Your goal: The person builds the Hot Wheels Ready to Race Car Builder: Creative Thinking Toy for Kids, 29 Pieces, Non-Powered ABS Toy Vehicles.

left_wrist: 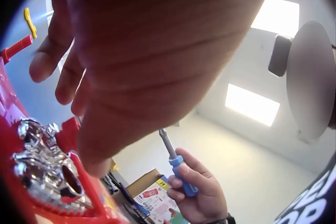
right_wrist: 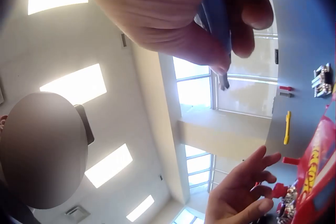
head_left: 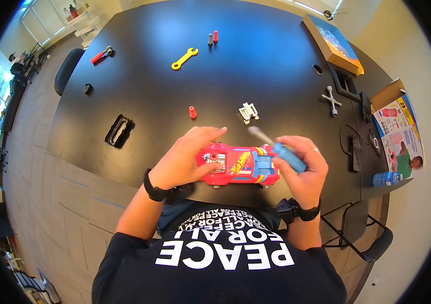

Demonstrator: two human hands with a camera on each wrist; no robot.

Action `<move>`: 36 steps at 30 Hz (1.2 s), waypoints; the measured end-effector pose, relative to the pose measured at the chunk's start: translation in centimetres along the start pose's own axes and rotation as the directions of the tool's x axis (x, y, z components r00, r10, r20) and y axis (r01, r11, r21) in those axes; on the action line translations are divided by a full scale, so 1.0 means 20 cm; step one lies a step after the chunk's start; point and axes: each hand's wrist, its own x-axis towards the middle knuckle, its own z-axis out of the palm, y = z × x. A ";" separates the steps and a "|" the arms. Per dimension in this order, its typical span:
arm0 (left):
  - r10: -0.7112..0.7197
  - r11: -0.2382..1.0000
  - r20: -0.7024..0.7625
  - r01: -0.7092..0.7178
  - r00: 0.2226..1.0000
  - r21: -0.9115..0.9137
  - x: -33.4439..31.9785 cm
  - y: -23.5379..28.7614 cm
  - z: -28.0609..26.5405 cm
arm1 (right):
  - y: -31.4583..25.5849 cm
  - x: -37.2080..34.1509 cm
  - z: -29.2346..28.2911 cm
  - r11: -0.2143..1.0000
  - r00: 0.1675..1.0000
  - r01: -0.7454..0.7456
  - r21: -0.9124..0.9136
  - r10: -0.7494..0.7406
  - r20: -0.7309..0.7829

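A red toy car (head_left: 238,164) with yellow lettering and a blue windshield lies sideways before me on the black table (head_left: 144,96). My left hand (head_left: 177,159) is at its left end, fingers loosely extended and thumb by the chrome engine (left_wrist: 44,166). Above the car's right end, my right hand (head_left: 309,169) grips a toy screwdriver (head_left: 290,158) by its blue handle. The grey shaft points up and left, its tip apart from the car. Beyond the car are a red toy bolt (head_left: 192,112) and a chrome-looking part (head_left: 248,112).
Farther back lie a yellow wrench (head_left: 184,59), a red bolt (head_left: 215,36), a grey bolt (head_left: 210,39) and a red-handled tool (head_left: 102,54). A black part (head_left: 118,130) is at left. Right are a grey cross wrench (head_left: 331,101), a printed box (head_left: 398,134) and a water bottle (head_left: 387,179).
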 end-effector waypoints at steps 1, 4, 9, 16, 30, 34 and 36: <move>0.002 1.000 0.002 -0.002 1.000 -0.001 0.00 0.01 0.01 | -0.02 0.03 0.02 1.000 1.000 -0.001 -0.002 0.001 -0.002; 0.028 0.997 -0.104 -0.036 0.994 -0.070 0.00 0.02 0.05 | -0.06 0.14 0.13 0.971 0.936 0.235 0.037 -0.236 0.263; -0.015 0.999 -0.124 0.009 0.992 -0.051 -0.06 -0.06 0.11 | -0.16 0.22 0.24 0.970 0.871 0.235 0.059 -0.237 0.431; -0.113 0.981 -0.101 0.095 0.988 -0.171 -0.07 -0.08 0.11 | -0.18 0.30 0.30 0.963 0.871 0.239 0.126 -0.270 0.409; -0.192 0.877 -0.147 0.102 0.970 -0.470 -0.07 -0.02 0.13 | -0.16 0.32 0.39 0.945 0.873 0.302 -0.126 -0.221 0.435; -0.143 0.839 -0.020 0.111 0.989 -0.532 -0.12 -0.13 0.13 | -0.24 0.35 0.38 0.982 0.849 0.087 0.169 -0.162 0.502; -0.127 0.863 -0.027 0.097 0.992 -0.495 -0.10 -0.07 0.11 | -0.19 0.33 0.39 0.976 0.851 0.204 0.078 -0.216 0.479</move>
